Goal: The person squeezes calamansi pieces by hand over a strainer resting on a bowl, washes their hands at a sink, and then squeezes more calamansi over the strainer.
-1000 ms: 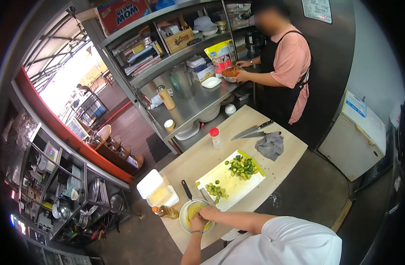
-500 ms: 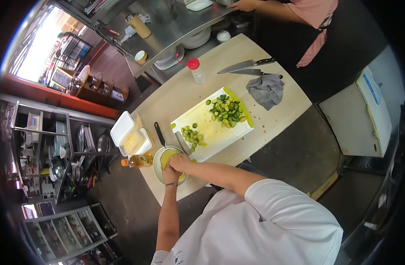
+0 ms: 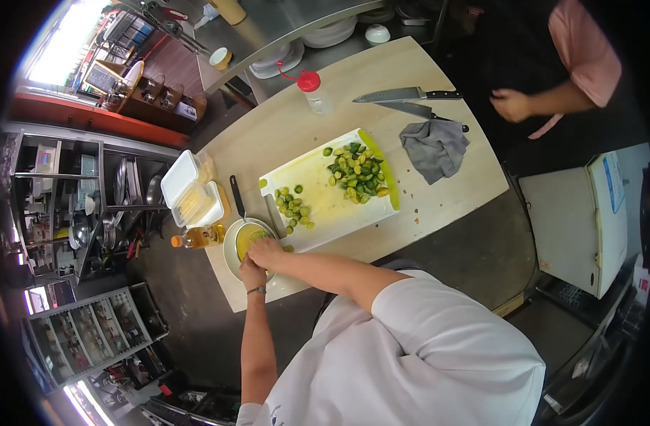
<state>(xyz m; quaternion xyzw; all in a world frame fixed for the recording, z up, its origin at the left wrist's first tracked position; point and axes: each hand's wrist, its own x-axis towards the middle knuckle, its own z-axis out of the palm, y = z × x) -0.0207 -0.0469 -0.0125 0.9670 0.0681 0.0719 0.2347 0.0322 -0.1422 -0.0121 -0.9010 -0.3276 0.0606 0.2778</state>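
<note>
Both hands meet above a strainer with a black handle, which rests over a white bowl at the table's near left. My left hand is closed, a band round its wrist. My right hand is closed against it, its fingers curled; whatever they hold is hidden. Yellowish pulp or liquid shows in the strainer. Beside the bowl, a white cutting board carries small green limes at its left and a heap of cut lime pieces at its right. A narrow blade lies along the board's left edge.
Two knives and a grey cloth lie at the far right. A red-capped squeeze bottle stands behind the board. Left are an open plastic tub and an oil bottle. A co-worker's hand hangs beyond the table.
The view has shifted, so the table sits farther left and higher. My hands stay together over the strainer. The co-worker has moved right, the hand now away from the steel shelf.
</note>
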